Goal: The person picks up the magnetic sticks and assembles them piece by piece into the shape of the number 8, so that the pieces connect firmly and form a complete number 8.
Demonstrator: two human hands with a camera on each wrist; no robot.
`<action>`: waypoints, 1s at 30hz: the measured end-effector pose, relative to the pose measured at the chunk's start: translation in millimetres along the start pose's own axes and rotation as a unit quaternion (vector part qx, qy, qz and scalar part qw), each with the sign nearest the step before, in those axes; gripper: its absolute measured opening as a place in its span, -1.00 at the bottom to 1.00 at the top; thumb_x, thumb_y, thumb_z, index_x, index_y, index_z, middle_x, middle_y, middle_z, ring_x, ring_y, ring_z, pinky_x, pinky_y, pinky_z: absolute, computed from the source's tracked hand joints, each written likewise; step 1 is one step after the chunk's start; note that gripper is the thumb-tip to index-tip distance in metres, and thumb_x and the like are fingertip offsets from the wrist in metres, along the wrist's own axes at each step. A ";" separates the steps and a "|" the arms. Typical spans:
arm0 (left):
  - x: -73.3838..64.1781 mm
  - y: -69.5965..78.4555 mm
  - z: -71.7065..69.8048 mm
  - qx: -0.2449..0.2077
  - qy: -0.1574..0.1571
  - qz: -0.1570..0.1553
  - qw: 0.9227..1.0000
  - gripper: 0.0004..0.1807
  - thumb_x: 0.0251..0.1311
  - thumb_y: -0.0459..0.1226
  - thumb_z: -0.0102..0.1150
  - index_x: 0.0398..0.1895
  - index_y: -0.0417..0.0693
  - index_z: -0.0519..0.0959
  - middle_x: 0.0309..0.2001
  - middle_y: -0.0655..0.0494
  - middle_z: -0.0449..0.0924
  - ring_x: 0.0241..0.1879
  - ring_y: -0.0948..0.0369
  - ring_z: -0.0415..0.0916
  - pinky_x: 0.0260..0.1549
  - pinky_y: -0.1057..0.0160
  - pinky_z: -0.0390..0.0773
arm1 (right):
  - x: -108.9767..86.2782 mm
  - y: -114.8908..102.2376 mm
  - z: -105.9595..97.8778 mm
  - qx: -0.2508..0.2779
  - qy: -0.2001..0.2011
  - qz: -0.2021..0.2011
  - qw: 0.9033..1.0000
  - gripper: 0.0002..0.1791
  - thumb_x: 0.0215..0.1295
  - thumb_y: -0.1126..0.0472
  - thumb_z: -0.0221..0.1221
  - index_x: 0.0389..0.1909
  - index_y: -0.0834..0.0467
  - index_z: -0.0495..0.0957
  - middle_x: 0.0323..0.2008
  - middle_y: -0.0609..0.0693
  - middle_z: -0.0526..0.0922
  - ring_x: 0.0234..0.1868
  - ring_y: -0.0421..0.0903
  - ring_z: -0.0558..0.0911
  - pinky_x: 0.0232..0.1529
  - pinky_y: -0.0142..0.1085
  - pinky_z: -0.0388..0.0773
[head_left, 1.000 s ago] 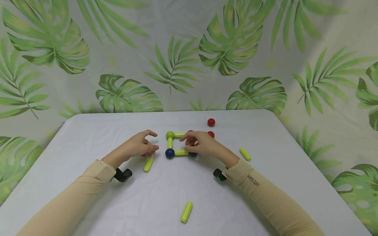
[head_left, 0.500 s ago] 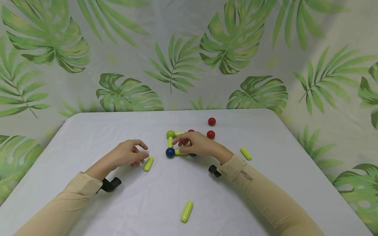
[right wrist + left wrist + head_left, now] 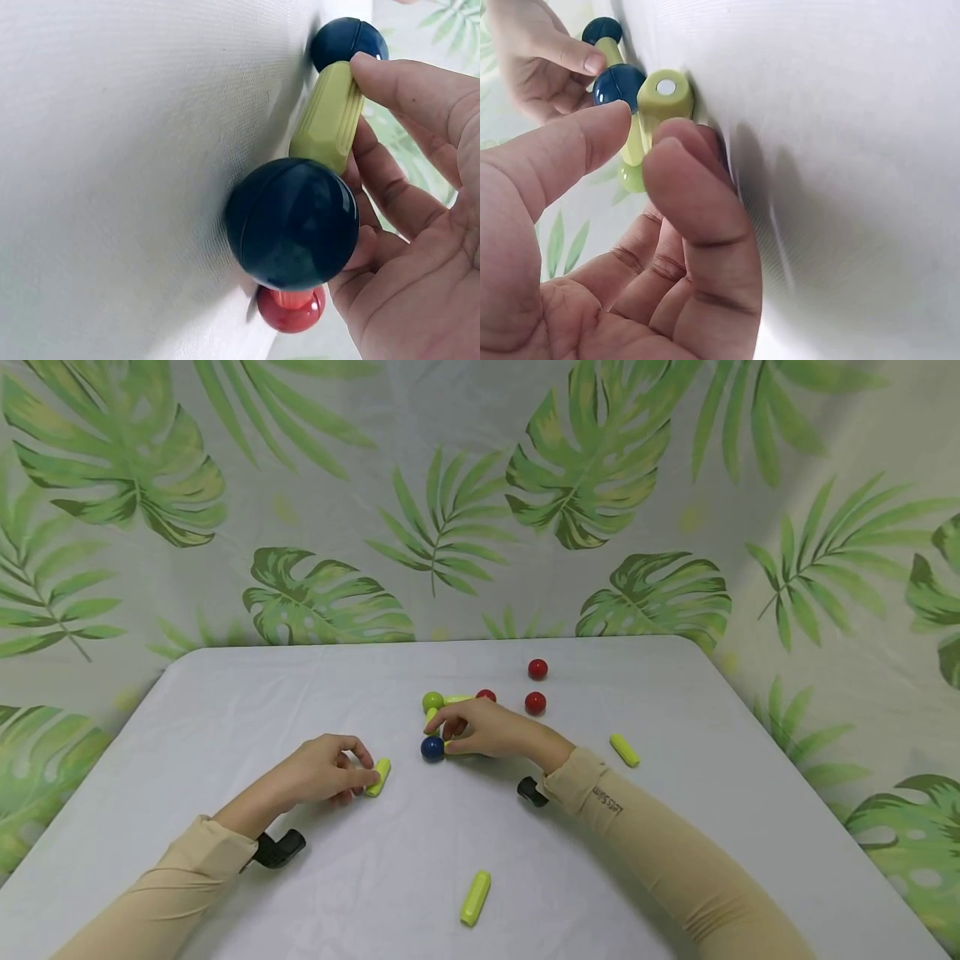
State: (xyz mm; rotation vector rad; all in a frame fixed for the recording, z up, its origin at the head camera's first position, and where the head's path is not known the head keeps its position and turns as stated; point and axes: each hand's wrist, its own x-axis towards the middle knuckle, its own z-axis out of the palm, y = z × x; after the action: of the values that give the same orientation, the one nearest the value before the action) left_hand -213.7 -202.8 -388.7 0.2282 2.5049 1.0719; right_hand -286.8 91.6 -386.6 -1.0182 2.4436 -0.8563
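Note:
My left hand (image 3: 322, 768) is at a loose yellow-green magnetic stick (image 3: 384, 767). Its thumb and index finger lie on either side of the stick's lower part, with a gap between the fingertips in the left wrist view. My right hand (image 3: 487, 731) pinches the stick (image 3: 326, 120) joining two dark blue balls, its thumb tip at the end beside the far blue ball (image 3: 349, 41). That stick belongs to a flat square with a green ball (image 3: 432, 702) and a red ball (image 3: 486, 696) at the back corners. The hand hides the right part of the square in the head view.
Another loose yellow-green stick (image 3: 475, 898) lies near the front of the white table (image 3: 300, 685), and one more stick (image 3: 624, 750) at the right. Two red balls sit behind the right hand, the nearer ball (image 3: 536, 702) and the farther ball (image 3: 537, 669).
My left hand has drawn back left from the square and come down to the loose stick. My right hand has moved left and lower, onto the front side of the square.

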 end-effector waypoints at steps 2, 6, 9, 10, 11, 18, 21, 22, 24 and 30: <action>0.4 -0.2 1.4 -0.002 0.000 0.002 1.000 -0.69 0.36 -0.10 0.45 -0.04 -0.11 0.64 -0.41 0.07 0.70 -0.52 0.18 0.60 -0.47 0.17 0.62 | 0.7 -1.0 0.4 -0.001 -0.001 -0.004 1.000 -0.68 0.47 0.28 0.35 0.18 0.02 0.70 -0.03 -0.04 0.76 0.03 -0.17 0.70 0.24 -0.23 0.64; 1.1 -0.1 2.8 -0.007 0.001 0.006 1.000 -0.69 0.33 -0.11 0.46 -0.07 -0.11 0.63 -0.45 0.07 0.68 -0.54 0.19 0.58 -0.49 0.18 0.61 | 2.2 -0.2 1.2 -0.004 0.000 -0.011 1.000 -0.70 0.47 0.29 0.36 0.16 0.03 0.70 -0.05 -0.04 0.76 0.00 -0.19 0.69 0.21 -0.24 0.65; 2.2 0.3 4.1 -0.010 0.001 0.007 1.000 -0.69 0.32 -0.12 0.47 -0.08 -0.12 0.63 -0.47 0.09 0.67 -0.55 0.20 0.58 -0.50 0.19 0.61 | 3.6 0.9 2.0 -0.004 -0.001 -0.010 1.000 -0.70 0.47 0.29 0.36 0.16 0.03 0.70 -0.05 -0.04 0.75 -0.01 -0.19 0.69 0.21 -0.23 0.65; 3.0 0.3 4.5 -0.010 0.001 0.006 1.000 -0.69 0.32 -0.11 0.47 -0.09 -0.11 0.63 -0.48 0.09 0.67 -0.55 0.21 0.58 -0.50 0.20 0.61 | 3.9 1.1 2.3 -0.003 -0.001 -0.010 1.000 -0.70 0.46 0.29 0.36 0.16 0.03 0.70 -0.05 -0.04 0.75 -0.01 -0.19 0.69 0.21 -0.23 0.65; 3.9 0.3 5.0 -0.010 0.001 0.005 1.000 -0.69 0.31 -0.11 0.48 -0.10 -0.11 0.63 -0.48 0.10 0.67 -0.55 0.21 0.58 -0.50 0.21 0.61 | 4.0 1.0 2.4 -0.002 0.000 -0.009 1.000 -0.69 0.46 0.29 0.36 0.16 0.03 0.70 -0.06 -0.04 0.75 -0.01 -0.18 0.69 0.21 -0.22 0.65; 8.6 1.9 7.3 -0.003 0.007 -0.002 1.000 -0.70 0.30 -0.10 0.49 -0.16 -0.08 0.62 -0.53 0.14 0.65 -0.58 0.25 0.58 -0.50 0.25 0.62 | 6.5 4.6 2.4 -0.004 -0.002 -0.011 1.000 -0.70 0.46 0.28 0.36 0.16 0.03 0.70 -0.05 -0.07 0.75 -0.01 -0.21 0.69 0.21 -0.27 0.65; 8.8 2.9 8.1 0.001 0.010 -0.001 1.000 -0.70 0.29 -0.10 0.49 -0.17 -0.09 0.61 -0.54 0.15 0.64 -0.59 0.25 0.57 -0.51 0.24 0.62 | 7.3 5.7 2.2 -0.003 -0.002 -0.012 1.000 -0.70 0.46 0.28 0.36 0.15 0.03 0.70 -0.06 -0.07 0.75 -0.02 -0.21 0.69 0.20 -0.27 0.65; 8.9 3.4 8.4 0.002 0.011 -0.002 1.000 -0.70 0.29 -0.10 0.50 -0.18 -0.09 0.61 -0.55 0.15 0.64 -0.60 0.25 0.57 -0.51 0.24 0.62 | 7.6 5.9 2.2 -0.002 -0.002 -0.013 1.000 -0.70 0.46 0.28 0.36 0.15 0.03 0.70 -0.06 -0.07 0.75 -0.02 -0.21 0.69 0.20 -0.27 0.64; 9.3 4.6 9.0 0.006 0.014 -0.001 1.000 -0.71 0.28 -0.11 0.50 -0.20 -0.09 0.61 -0.55 0.14 0.64 -0.61 0.25 0.57 -0.51 0.25 0.61 | 8.0 5.6 1.8 -0.003 -0.001 -0.013 1.000 -0.70 0.46 0.28 0.36 0.15 0.03 0.71 -0.06 -0.07 0.75 -0.02 -0.21 0.69 0.20 -0.28 0.64; 11.7 9.9 10.8 0.011 0.015 -0.006 1.000 -0.76 0.25 -0.16 0.45 -0.24 -0.10 0.61 -0.55 0.12 0.63 -0.62 0.25 0.57 -0.49 0.26 0.61 | 9.3 3.3 0.6 -0.008 0.002 -0.009 1.000 -0.70 0.46 0.28 0.37 0.15 0.03 0.71 -0.07 -0.07 0.76 -0.02 -0.21 0.70 0.19 -0.30 0.64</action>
State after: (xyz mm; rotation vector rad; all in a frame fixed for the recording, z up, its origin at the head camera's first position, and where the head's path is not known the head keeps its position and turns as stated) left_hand -219.8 -185.3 -391.8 0.2059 2.5418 1.0522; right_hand -294.6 86.4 -390.1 -1.0464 2.4524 -0.8477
